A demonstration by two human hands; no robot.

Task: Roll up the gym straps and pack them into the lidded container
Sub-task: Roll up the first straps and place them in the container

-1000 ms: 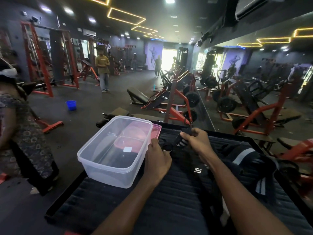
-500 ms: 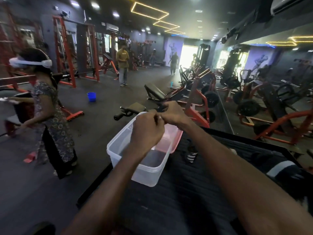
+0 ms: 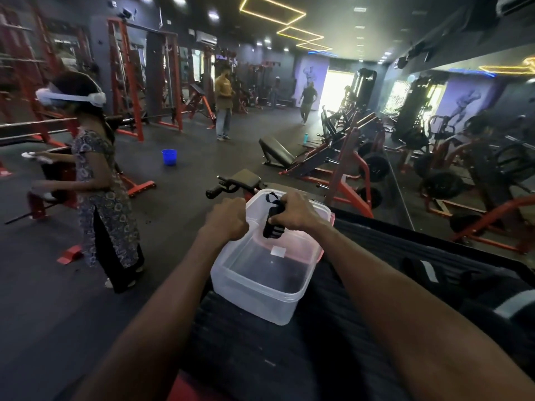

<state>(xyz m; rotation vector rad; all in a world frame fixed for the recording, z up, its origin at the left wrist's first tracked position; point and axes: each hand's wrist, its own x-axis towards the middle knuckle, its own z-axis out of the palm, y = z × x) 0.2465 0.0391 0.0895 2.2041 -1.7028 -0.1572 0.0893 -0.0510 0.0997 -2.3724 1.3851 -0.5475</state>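
A clear plastic container (image 3: pixel 254 296) stands open on a black ribbed mat (image 3: pixel 260 357), with its pink lid (image 3: pixel 320 253) lying under its far side. My right hand (image 3: pixel 298 211) grips a rolled black gym strap with white stripes (image 3: pixel 272 224) above the container's far half; a loop of the strap sticks out above the fist. My left hand (image 3: pixel 228 217) is a fist just left of the strap, over the container's left rim, and whether it holds anything is hidden. More black straps with white stripes (image 3: pixel 428 272) lie on the mat at the right.
A person wearing a white headset (image 3: pixel 95 180) stands close on the left, beside the mat. A blue bucket (image 3: pixel 169 156) sits on the floor beyond. Red weight machines (image 3: pixel 347 175) and a padded bench (image 3: pixel 243 180) stand just behind the container. Other people stand far back.
Both hands lifted the strap off the mat and brought it over the container. The hands, together half a second ago, have parted, and the rolled strap now hangs from my right hand.
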